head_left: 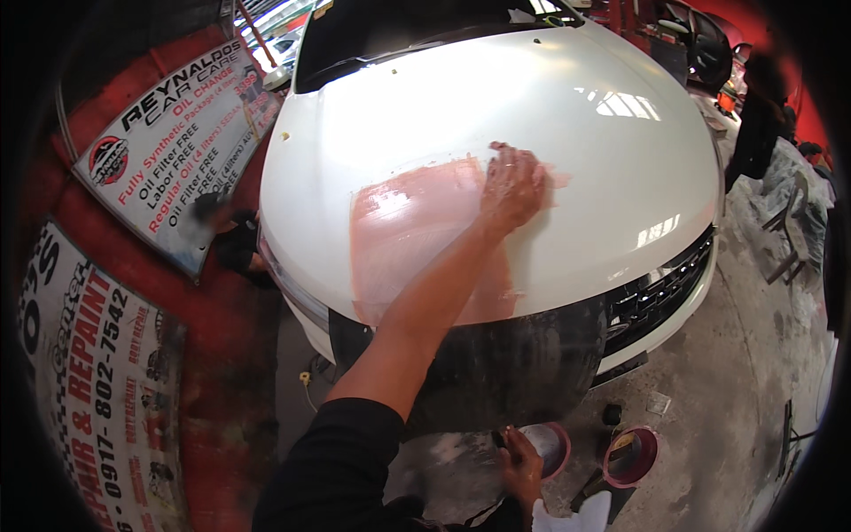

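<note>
A white car hood (620, 177) fills the upper middle, with a pink, smeared rectangular patch (399, 222) on it. My left hand (514, 186), arm stretched from the lower left, presses on the patch's upper right edge with curled, pink-smeared fingers; whatever lies under them is hidden. Below the hood, a black sheet (496, 372) covers part of the front grille. My right hand (519, 465) is low at the bottom, closed round a small dark object whose kind I cannot make out, beside a pink bucket (555, 448).
A second pink bucket (651, 457) stands on the concrete floor (709, 408). Two signboards (106, 372) lean along the red left side, near a partly visible dark-clad person (235, 244). A dark figure, unclear, is at right (753, 133), near crumpled plastic sheeting (771, 195) and metal pieces.
</note>
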Tool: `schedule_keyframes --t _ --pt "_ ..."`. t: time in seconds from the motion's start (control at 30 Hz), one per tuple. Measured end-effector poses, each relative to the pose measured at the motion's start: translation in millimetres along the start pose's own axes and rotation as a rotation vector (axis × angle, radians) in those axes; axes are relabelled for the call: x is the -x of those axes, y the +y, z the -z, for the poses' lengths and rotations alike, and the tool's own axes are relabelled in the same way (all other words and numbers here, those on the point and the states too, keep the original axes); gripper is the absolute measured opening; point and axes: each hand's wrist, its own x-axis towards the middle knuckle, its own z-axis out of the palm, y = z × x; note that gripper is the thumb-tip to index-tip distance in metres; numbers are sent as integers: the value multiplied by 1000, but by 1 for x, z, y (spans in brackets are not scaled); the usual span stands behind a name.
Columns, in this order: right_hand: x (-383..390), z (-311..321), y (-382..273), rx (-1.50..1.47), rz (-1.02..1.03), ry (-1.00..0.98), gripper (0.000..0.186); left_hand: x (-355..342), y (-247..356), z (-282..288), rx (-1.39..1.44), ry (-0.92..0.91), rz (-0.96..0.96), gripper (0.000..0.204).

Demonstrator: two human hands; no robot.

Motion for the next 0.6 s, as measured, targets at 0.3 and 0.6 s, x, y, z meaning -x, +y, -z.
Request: schedule_keyframes --t 0.3,0.6 --pt "-17 64 39 14 52 -48 51 147 -37 94 -66 -59 110 39" --pt "74 118 152 -424 -283 143 39 184 -182 108 -1055 -83 502 44"
